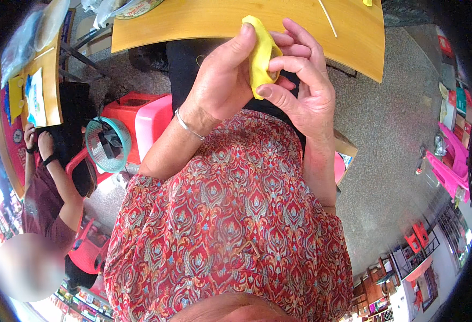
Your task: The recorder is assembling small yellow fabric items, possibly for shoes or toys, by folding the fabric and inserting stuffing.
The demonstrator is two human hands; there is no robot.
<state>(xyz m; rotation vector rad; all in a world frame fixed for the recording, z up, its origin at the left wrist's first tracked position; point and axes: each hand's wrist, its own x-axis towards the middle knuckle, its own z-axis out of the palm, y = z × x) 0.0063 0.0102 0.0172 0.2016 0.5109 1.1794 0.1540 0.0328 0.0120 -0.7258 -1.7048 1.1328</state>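
Observation:
A soft yellow wrapper is folded lengthwise, with something brownish showing in its open side; it looks like a dumpling wrapper round filling, though I cannot be sure. My left hand grips it from the left, thumb pressed near its upper end. On the other side, my right hand pinches its edge near the lower end with thumb and forefinger, the other fingers apart. Both hands are raised above my lap, just in front of the near edge of the wooden table.
A thin stick and a plate lie on the table. To the left are a red stool, a teal basket and another person's hands at a second table. Pink plastic chairs stand far right.

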